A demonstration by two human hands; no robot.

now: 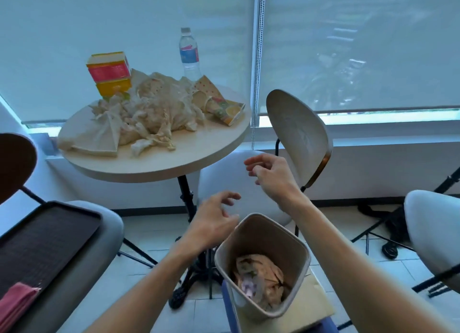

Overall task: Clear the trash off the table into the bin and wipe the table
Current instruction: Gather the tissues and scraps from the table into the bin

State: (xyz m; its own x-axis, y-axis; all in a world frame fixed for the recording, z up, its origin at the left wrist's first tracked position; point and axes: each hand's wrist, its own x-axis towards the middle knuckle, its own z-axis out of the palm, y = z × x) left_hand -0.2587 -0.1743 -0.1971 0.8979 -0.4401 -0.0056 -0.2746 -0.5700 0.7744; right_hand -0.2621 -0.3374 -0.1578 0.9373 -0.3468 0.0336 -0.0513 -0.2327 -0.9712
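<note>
A round pale table [199, 153] carries a heap of crumpled paper wrappers [151, 111], a stack of red and yellow cartons [109, 73], a fruit-printed carton lying flat [229, 112] and a water bottle [189, 54]. A beige bin [229, 243] stands low in front of me with crumpled trash inside [261, 280]. My left hand [211, 220] hovers just left of the bin's rim, fingers loosely spread, holding nothing. My right hand [271, 176] hangs above the bin, below the table's edge, fingers relaxed and empty.
A beige chair [298, 136] stands right of the table. On the left, a grey seat holds a dark tray [44, 243] with a pink cloth [17, 305]. Another grey chair [433, 230] is at right. Black tripod legs and cables lie on the tiled floor.
</note>
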